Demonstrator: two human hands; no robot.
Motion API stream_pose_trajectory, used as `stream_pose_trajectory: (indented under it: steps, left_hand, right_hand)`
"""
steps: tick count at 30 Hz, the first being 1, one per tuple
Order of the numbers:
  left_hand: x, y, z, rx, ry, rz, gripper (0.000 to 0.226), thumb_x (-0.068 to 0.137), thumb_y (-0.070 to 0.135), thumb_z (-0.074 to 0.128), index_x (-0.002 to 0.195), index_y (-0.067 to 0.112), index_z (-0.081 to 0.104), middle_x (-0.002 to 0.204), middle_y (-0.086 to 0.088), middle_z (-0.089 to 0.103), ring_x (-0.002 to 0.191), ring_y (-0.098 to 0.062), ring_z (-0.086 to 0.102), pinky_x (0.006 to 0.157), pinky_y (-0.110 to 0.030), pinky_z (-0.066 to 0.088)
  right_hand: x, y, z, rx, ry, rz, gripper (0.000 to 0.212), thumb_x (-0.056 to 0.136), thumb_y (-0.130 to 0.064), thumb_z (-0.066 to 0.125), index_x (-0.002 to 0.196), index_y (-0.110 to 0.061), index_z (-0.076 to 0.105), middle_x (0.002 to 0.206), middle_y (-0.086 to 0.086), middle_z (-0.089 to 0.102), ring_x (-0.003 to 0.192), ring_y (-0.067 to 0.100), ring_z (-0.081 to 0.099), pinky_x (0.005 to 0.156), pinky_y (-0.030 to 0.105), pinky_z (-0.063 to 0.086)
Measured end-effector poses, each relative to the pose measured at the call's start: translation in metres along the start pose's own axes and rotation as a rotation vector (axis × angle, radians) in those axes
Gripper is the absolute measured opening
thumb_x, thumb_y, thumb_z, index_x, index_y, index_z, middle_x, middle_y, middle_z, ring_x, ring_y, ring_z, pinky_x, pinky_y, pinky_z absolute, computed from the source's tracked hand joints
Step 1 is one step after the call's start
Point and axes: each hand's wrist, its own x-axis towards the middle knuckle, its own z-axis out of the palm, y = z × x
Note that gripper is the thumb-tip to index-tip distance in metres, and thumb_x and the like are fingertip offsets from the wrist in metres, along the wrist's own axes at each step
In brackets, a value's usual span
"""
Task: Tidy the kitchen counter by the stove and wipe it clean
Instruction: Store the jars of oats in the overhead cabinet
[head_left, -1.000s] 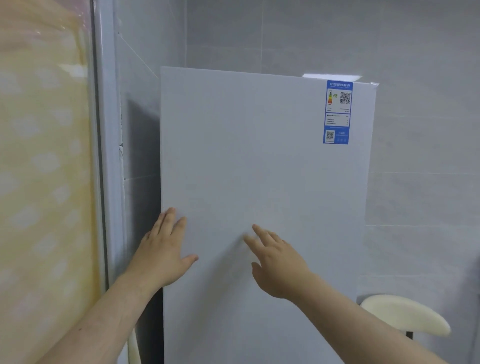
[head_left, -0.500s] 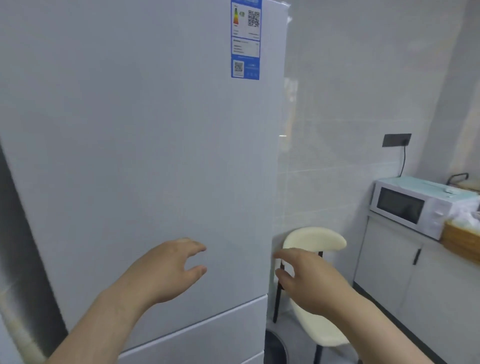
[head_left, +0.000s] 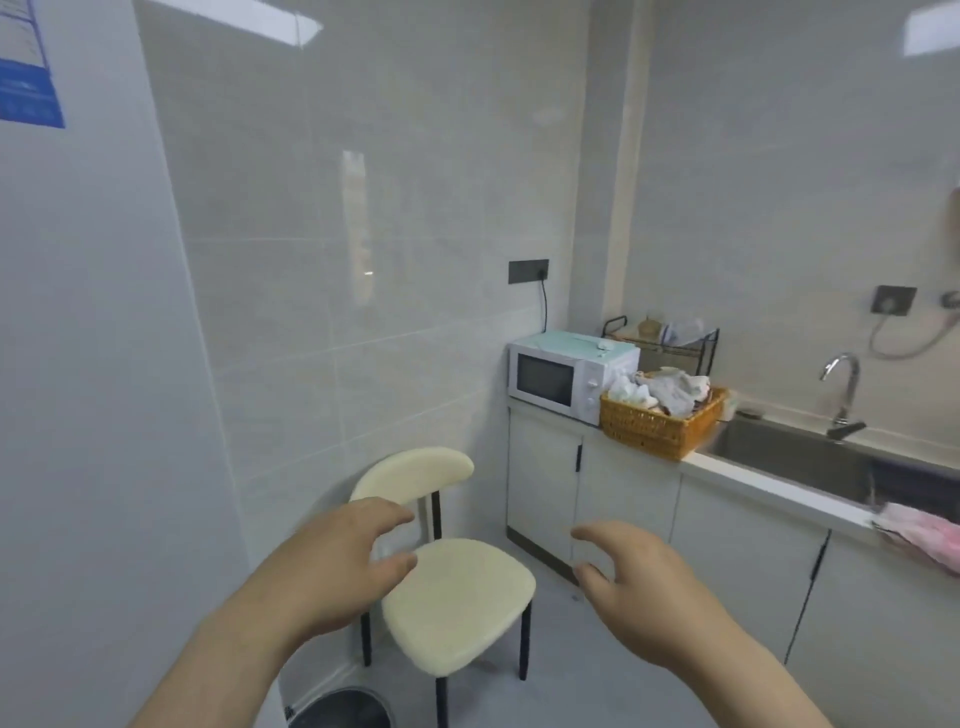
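Here both hands' fingers (head_left: 387, 512) hang loosely curled, holding nothing.

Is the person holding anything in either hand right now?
No. The left hand and the right hand both hang in the air with loosely curled fingers, in front of the chair, gripping nothing.

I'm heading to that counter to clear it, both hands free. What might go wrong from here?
The chair stands between you and the counter; you might bump or trip on it. The heaped basket sits at its front edge, so a careless pull may tip it off. The pink cloth hanging over the edge could slide down.
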Motion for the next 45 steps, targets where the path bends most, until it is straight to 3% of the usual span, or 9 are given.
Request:
stream_pose_trajectory:
  steps: [11, 20, 28, 34, 45]
  left_hand:
    - [0.077, 0.146, 0.050, -0.059, -0.065, 0.412, 0.049, 0.094, 0.047, 0.052, 0.141, 0.038, 0.043, 0.144, 0.025, 0.039, 0.133, 0.003, 0.036, 0.109, -0.018, 0.027]
    - [0.120, 0.229, 0.083, -0.096, -0.188, 0.739, 0.052, 0.094, 0.052, 0.050, 0.143, 0.039, 0.039, 0.147, 0.023, 0.038, 0.134, 0.003, 0.034, 0.109, -0.019, 0.028]
    - [0.152, 0.267, 0.101, -0.131, -0.246, 0.988, 0.051, 0.094, 0.053, 0.048, 0.142, 0.041, 0.039, 0.147, 0.024, 0.036, 0.135, 0.003, 0.033, 0.109, -0.017, 0.027]
    - [0.146, 0.279, 0.121, -0.152, -0.342, 1.169, 0.050, 0.093, 0.053, 0.048, 0.141, 0.040, 0.041, 0.145, 0.023, 0.040, 0.132, 0.003, 0.037, 0.108, -0.019, 0.031]
    - [0.034, 0.329, 0.128, -0.259, -0.499, 1.580, 0.048, 0.094, 0.051, 0.048, 0.141, 0.040, 0.042, 0.144, 0.023, 0.042, 0.129, 0.002, 0.040, 0.105, -0.020, 0.033]
  right_hand:
    - [-0.066, 0.115, -0.072, -0.034, 0.203, 0.339, 0.044, 0.099, -0.042, 0.044, 0.143, -0.036, 0.041, 0.149, -0.017, 0.041, 0.138, 0.005, 0.034, 0.114, 0.027, 0.029]
    - [-0.123, 0.142, -0.100, -0.088, 0.329, 0.648, 0.044, 0.099, -0.041, 0.044, 0.143, -0.035, 0.041, 0.148, -0.017, 0.041, 0.137, 0.005, 0.037, 0.111, 0.025, 0.031]
    - [-0.148, 0.134, -0.091, -0.082, 0.467, 0.917, 0.044, 0.098, -0.040, 0.047, 0.141, -0.036, 0.043, 0.146, -0.018, 0.044, 0.129, 0.005, 0.045, 0.107, 0.025, 0.035]
    - [-0.179, 0.105, -0.063, -0.099, 0.506, 1.100, 0.044, 0.097, -0.041, 0.047, 0.141, -0.037, 0.044, 0.143, -0.019, 0.045, 0.132, 0.003, 0.040, 0.108, 0.024, 0.035]
    - [-0.295, -0.005, -0.033, -0.204, 0.659, 1.501, 0.041, 0.097, -0.039, 0.048, 0.138, -0.037, 0.047, 0.142, -0.020, 0.046, 0.129, 0.004, 0.043, 0.106, 0.023, 0.033]
